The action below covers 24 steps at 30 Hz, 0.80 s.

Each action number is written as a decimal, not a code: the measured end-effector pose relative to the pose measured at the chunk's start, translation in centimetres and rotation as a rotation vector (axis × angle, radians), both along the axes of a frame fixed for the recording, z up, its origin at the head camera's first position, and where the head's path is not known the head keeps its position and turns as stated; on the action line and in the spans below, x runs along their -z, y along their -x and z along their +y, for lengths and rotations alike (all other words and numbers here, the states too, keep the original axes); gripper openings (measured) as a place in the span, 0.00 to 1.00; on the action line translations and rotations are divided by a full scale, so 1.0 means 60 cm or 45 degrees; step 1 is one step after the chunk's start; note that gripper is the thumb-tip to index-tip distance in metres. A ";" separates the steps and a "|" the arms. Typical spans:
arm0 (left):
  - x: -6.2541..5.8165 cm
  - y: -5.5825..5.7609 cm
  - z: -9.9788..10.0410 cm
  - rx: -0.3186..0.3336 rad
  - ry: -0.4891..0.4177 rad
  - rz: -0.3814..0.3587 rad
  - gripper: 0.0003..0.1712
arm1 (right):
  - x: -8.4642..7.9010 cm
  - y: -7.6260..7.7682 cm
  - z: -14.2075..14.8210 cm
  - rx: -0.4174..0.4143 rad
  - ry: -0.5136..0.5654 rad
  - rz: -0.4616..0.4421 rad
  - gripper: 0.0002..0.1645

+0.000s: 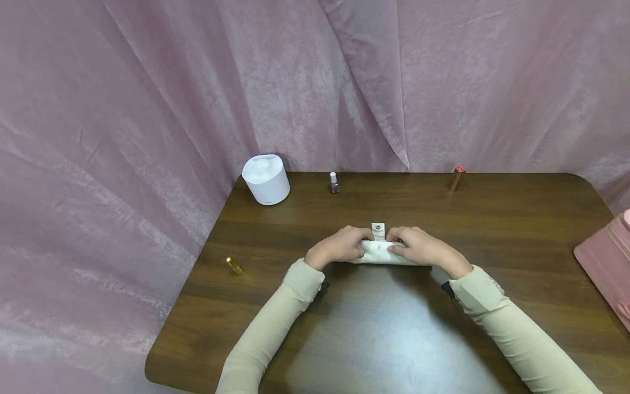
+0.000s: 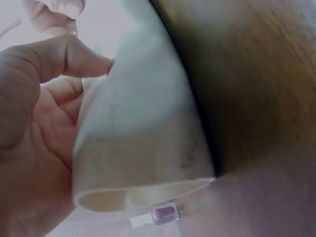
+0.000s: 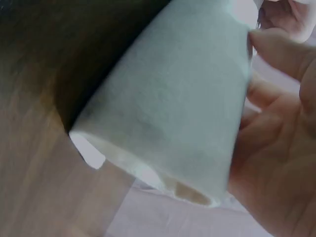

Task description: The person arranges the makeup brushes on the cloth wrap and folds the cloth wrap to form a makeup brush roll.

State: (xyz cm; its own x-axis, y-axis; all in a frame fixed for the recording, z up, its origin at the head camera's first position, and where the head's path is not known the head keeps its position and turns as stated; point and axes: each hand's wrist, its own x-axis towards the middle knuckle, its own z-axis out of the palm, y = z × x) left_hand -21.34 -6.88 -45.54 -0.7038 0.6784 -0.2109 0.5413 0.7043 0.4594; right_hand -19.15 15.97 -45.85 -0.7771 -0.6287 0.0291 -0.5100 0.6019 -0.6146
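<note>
A cream-white soft case (image 1: 381, 255) with a snap-button tab (image 1: 378, 230) at its far edge lies across the table in front of me. My left hand (image 1: 343, 244) pinches its upper edge near the left end, thumb on the near side. Near the other end, my right hand (image 1: 419, 246) grips the same edge in a mirrored way. In the left wrist view the hollow end of the case (image 2: 133, 138) faces the camera. The right wrist view likewise shows an open-ended tube shape of the case (image 3: 168, 103). Fingers behind the edge are partly hidden.
A white round container (image 1: 268, 183) stands at the back left, with a nail polish bottle (image 1: 334, 184) beside it. Farther right is a brown tube with a red top (image 1: 456, 179). A gold tube (image 1: 234, 266) lies left; a pink bag (image 1: 607, 262) sits at the right edge.
</note>
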 end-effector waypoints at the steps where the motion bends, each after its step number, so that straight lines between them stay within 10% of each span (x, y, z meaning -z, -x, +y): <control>1: 0.000 0.001 -0.001 -0.003 0.010 0.010 0.22 | 0.003 0.001 -0.003 0.020 0.006 0.014 0.03; 10: -0.002 -0.046 0.013 -0.001 0.369 0.370 0.27 | 0.009 0.001 -0.032 0.241 -0.059 0.124 0.03; 24: 0.021 -0.084 0.037 -0.197 0.559 0.140 0.51 | -0.006 -0.068 -0.045 0.215 -0.425 -0.004 0.37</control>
